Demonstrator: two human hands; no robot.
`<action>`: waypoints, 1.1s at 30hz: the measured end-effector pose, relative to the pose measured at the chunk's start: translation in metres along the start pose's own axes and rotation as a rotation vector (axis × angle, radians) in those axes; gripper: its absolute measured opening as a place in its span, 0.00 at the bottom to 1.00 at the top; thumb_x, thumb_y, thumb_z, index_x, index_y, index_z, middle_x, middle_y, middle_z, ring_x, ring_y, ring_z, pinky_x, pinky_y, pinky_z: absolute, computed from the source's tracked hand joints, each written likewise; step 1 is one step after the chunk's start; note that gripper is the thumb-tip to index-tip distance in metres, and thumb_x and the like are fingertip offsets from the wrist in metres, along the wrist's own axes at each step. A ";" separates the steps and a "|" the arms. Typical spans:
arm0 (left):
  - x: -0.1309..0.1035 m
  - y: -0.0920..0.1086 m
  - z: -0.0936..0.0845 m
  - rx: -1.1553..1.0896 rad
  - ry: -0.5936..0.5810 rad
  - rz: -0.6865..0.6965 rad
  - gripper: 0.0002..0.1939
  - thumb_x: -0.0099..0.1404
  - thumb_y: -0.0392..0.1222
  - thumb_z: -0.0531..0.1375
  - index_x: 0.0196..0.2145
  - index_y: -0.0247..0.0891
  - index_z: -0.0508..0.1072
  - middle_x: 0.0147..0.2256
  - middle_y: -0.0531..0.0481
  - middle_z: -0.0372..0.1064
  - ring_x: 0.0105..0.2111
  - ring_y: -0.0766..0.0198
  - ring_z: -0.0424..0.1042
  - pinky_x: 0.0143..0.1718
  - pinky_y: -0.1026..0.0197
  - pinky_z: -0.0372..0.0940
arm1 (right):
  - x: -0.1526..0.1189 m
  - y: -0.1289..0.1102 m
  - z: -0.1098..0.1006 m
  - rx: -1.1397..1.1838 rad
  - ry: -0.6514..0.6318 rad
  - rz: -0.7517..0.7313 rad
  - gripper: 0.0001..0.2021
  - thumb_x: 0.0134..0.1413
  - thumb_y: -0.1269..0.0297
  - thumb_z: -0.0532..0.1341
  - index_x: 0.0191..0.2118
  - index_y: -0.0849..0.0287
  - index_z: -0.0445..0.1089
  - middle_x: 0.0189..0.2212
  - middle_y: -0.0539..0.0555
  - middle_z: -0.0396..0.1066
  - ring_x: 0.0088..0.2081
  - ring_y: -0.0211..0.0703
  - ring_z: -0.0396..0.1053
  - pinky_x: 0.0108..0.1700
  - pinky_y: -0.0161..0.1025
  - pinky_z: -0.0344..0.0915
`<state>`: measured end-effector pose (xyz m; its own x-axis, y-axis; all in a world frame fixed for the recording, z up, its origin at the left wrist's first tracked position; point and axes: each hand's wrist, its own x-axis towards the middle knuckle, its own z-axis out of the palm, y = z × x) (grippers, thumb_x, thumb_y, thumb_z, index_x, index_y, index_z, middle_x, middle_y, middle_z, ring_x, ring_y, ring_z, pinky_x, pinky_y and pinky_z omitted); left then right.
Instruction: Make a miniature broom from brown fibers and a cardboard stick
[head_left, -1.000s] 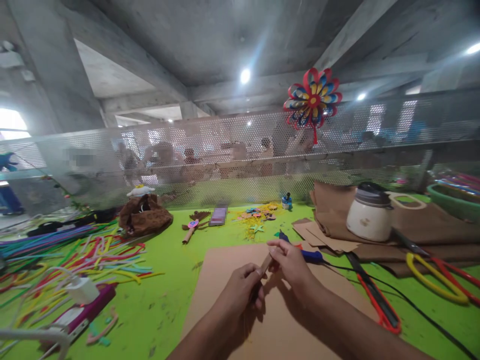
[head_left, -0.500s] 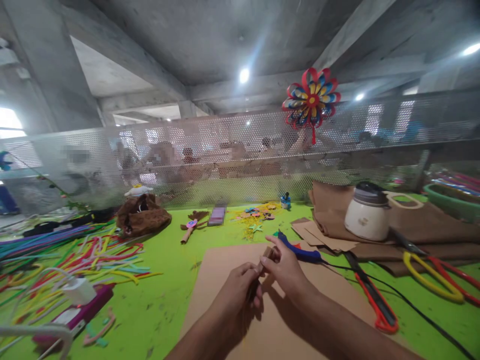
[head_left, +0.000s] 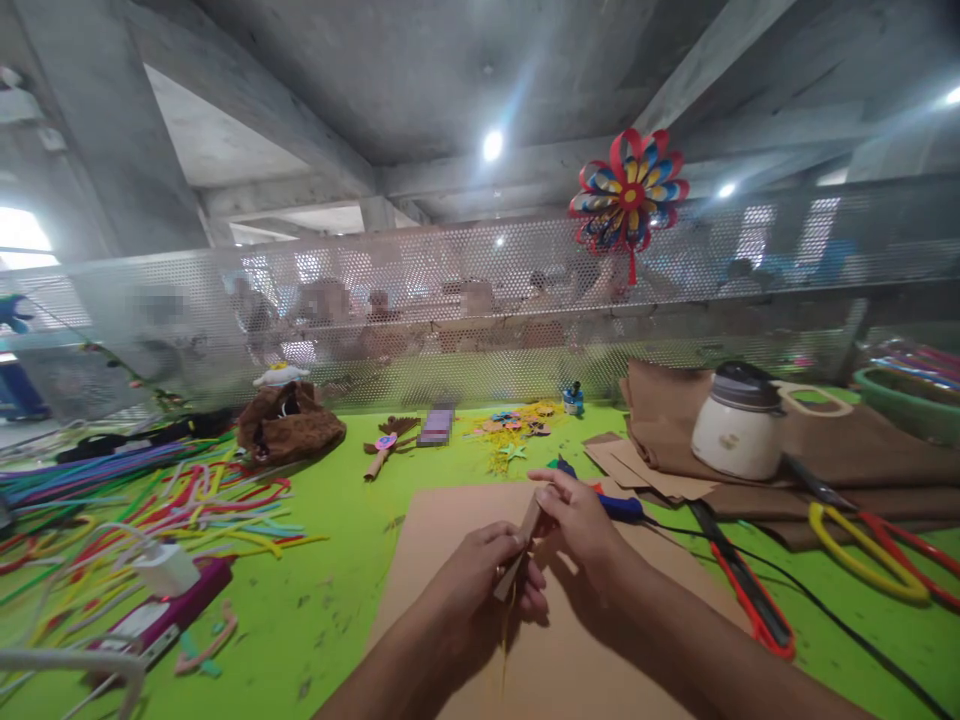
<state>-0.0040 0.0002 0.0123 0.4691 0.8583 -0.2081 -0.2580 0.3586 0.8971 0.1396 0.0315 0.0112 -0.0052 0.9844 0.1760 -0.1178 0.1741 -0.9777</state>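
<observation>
A small folded brown paper piece (head_left: 531,520) is held between both hands above a large brown sheet (head_left: 442,530). The fingers of my left hand (head_left: 487,560) wrap round its lower end, and a thin yellowish strand hangs beneath. My right hand (head_left: 574,510) pinches the upper end between thumb and fingers. Just beyond my right hand lies a blue-handled tool (head_left: 619,508) with a black cord, partly hidden by that hand.
Pipe cleaners (head_left: 202,500) and a purple power strip (head_left: 169,620) lie left. At right are a box cutter (head_left: 742,580), scissors (head_left: 862,555), a white jar (head_left: 735,425) and folded brown material (head_left: 667,415). A brown figure (head_left: 384,450) lies farther back.
The paper piece has tilted and shows more of its length between my hands. My right hand has shifted slightly right, and the yellowish strand below is clearer.
</observation>
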 end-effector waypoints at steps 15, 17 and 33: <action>-0.007 0.013 -0.001 0.029 -0.116 0.003 0.13 0.63 0.44 0.56 0.36 0.29 0.70 0.29 0.38 0.73 0.29 0.57 0.74 0.32 0.58 0.67 | 0.013 -0.010 -0.002 -0.327 -0.161 -0.188 0.16 0.53 0.63 0.53 0.44 0.63 0.69 0.18 0.45 0.62 0.19 0.36 0.62 0.24 0.33 0.59; -0.008 0.013 -0.002 0.037 -0.146 0.020 0.13 0.63 0.44 0.56 0.35 0.28 0.71 0.31 0.36 0.74 0.30 0.56 0.75 0.34 0.58 0.67 | 0.013 -0.012 -0.001 -0.306 -0.121 -0.172 0.14 0.52 0.63 0.54 0.42 0.63 0.69 0.17 0.44 0.61 0.19 0.36 0.61 0.23 0.33 0.58; 0.007 0.012 -0.018 -0.239 0.293 0.302 0.10 0.57 0.43 0.60 0.31 0.31 0.73 0.30 0.43 0.73 0.31 0.61 0.71 0.36 0.61 0.65 | -0.039 0.003 0.023 -0.252 -0.141 0.028 0.11 0.50 0.57 0.60 0.25 0.59 0.68 0.23 0.51 0.67 0.26 0.41 0.65 0.27 0.35 0.61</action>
<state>-0.0195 0.0170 0.0147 0.0943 0.9920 -0.0839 -0.5490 0.1221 0.8268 0.1162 -0.0068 0.0039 -0.1455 0.9787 0.1451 0.1348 0.1649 -0.9771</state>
